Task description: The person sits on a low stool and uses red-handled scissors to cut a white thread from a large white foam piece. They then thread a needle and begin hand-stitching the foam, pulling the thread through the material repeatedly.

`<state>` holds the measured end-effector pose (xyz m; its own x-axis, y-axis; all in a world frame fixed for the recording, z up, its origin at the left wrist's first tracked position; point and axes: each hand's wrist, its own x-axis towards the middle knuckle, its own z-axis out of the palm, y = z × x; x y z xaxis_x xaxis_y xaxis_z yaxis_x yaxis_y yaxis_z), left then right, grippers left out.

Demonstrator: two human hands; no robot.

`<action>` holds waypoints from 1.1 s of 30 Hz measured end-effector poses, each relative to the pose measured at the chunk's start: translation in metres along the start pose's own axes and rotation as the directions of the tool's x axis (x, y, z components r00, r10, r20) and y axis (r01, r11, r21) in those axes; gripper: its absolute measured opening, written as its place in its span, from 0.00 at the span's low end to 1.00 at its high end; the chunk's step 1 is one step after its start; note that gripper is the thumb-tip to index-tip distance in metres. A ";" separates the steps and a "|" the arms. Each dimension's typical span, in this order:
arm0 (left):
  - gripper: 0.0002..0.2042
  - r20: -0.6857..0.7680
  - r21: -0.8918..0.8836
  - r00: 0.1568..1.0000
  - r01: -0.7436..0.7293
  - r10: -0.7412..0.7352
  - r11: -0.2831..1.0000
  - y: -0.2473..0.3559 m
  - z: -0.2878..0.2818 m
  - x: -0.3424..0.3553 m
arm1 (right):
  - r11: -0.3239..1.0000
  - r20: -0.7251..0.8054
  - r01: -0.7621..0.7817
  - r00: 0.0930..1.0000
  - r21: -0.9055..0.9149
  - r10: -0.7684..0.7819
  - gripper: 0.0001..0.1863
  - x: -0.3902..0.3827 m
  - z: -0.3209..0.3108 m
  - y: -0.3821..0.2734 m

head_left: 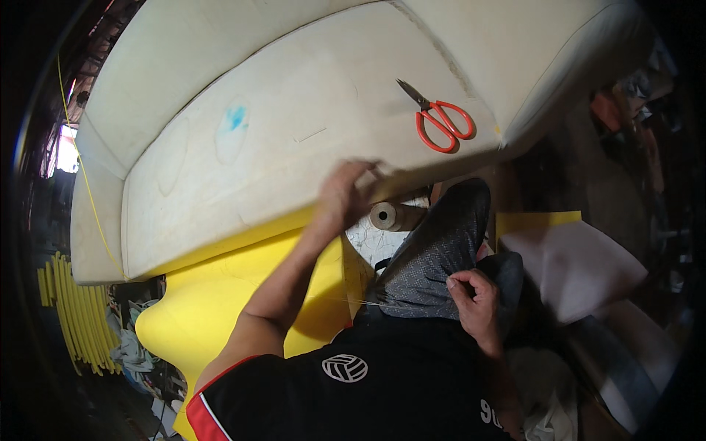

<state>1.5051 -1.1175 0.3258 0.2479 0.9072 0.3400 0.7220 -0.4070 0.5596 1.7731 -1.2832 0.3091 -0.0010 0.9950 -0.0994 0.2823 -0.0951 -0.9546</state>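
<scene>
My left hand (346,195) reaches across the front edge of a pale cream sofa (294,95); motion smears its fingers, so I cannot tell whether it holds anything. Above my lap, my right hand (476,303) is closed in a pinch, and whatever it may grip is too small to make out. Fine thread (342,299) stretches over the yellow material towards my lap. Red-handled scissors (443,125) lie on the seat with their blades slightly apart. Between my left hand and my knee, a brown roll or spool (384,215) shows its hollow end.
Yellow sheet material (220,301) hangs below the sofa front. The seat carries a blue stain (235,117) and a thin short line (310,135). Yellow strips (81,323) hang at far left. A pale panel (573,264) stands right of my knee (448,242).
</scene>
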 end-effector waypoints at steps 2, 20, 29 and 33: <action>0.12 -0.226 0.291 0.970 -0.017 0.086 0.957 -0.041 -0.018 0.035 | 0.999 -0.011 -0.032 0.999 0.003 0.032 0.05 -0.001 -0.004 0.000; 0.04 -0.188 0.187 0.981 -0.007 0.043 0.982 -0.043 -0.028 0.033 | 0.978 -0.184 0.158 0.974 0.132 -0.133 0.07 -0.005 -0.022 0.006; 0.04 0.450 -0.780 0.891 0.428 -0.067 0.456 0.127 0.044 -0.047 | 0.963 -0.273 0.116 0.961 0.242 -0.047 0.05 0.000 -0.056 -0.039; 0.07 0.514 -0.792 0.858 0.463 0.025 0.397 0.158 0.041 -0.036 | 0.946 -0.300 0.232 0.941 0.227 -0.158 0.04 0.005 -0.058 -0.045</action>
<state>1.6367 -1.2102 0.3705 0.5623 0.8228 -0.0826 -0.1105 0.1738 0.9786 1.8165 -1.2722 0.3676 0.2426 0.9597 0.1420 0.0493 0.1339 -0.9898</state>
